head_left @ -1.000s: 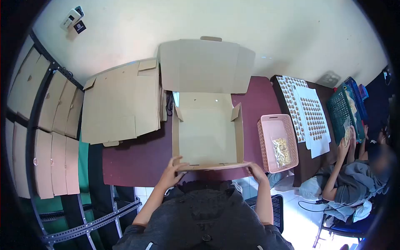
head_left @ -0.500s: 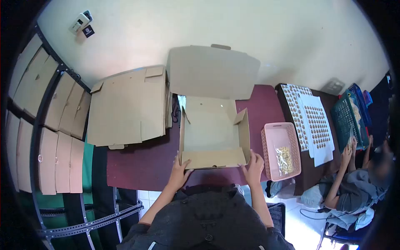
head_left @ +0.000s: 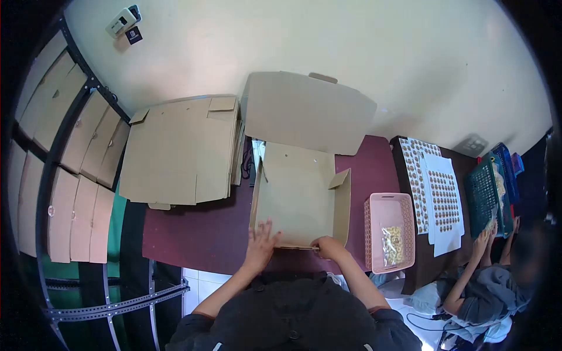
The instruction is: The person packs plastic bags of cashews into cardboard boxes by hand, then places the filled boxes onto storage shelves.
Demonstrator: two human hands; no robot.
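A cardboard box (head_left: 297, 193) stands on the maroon table in front of me, its lid (head_left: 310, 111) raised and leaning back toward the wall. My left hand (head_left: 260, 247) lies at the box's front left corner, fingers spread and pointing inward. At the front edge, right of the middle, my right hand (head_left: 331, 248) is closed on the front wall, with its fingertips partly hidden. A small side flap (head_left: 338, 179) juts inward at the back right corner. The inside of the box shows a bare bottom.
Flattened cardboard boxes (head_left: 175, 152) are stacked left of the box. A pink basket (head_left: 389, 200) holding a clear bag (head_left: 393, 245) stands right. Beyond lie sticker sheets (head_left: 445, 202) and a green basket (head_left: 483, 196). A person (head_left: 492, 286) sits far right. Shelves with boxes (head_left: 82, 216) line the left.
The front panel, which showed as a broad strip, now appears as a thin edge. My right hand has moved inward from the front right corner; my left hand has spread over the front left.
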